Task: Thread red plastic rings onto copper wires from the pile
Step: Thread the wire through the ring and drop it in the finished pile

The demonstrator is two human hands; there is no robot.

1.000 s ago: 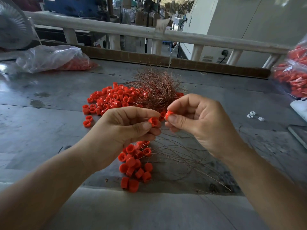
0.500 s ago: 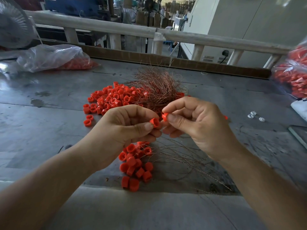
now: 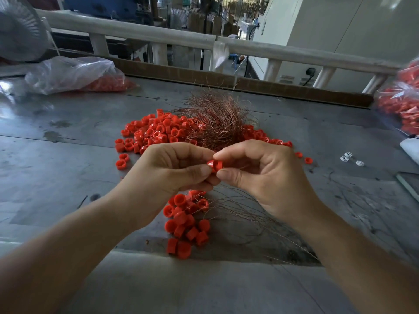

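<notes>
My left hand (image 3: 172,175) and my right hand (image 3: 260,175) meet fingertip to fingertip above the grey table (image 3: 68,177). Between them they pinch red plastic rings (image 3: 215,165), pressed close together; I cannot tell whether a wire runs through them. Behind the hands lies a pile of loose red rings (image 3: 156,132) with a tangle of copper wires (image 3: 217,118) on its right. Under my hands sits a cluster of red rings on wires (image 3: 186,223), whose thin copper strands (image 3: 260,218) fan out to the right.
A clear bag of red rings (image 3: 74,74) lies at the back left, another bag of red parts (image 3: 403,103) at the right edge. Small white pieces (image 3: 351,157) lie at the right. A brown board (image 3: 272,88) and white railing (image 3: 158,35) bound the far side.
My hands have closed the gap between them. The two rings that were held apart are now pressed together between the fingertips of both hands.
</notes>
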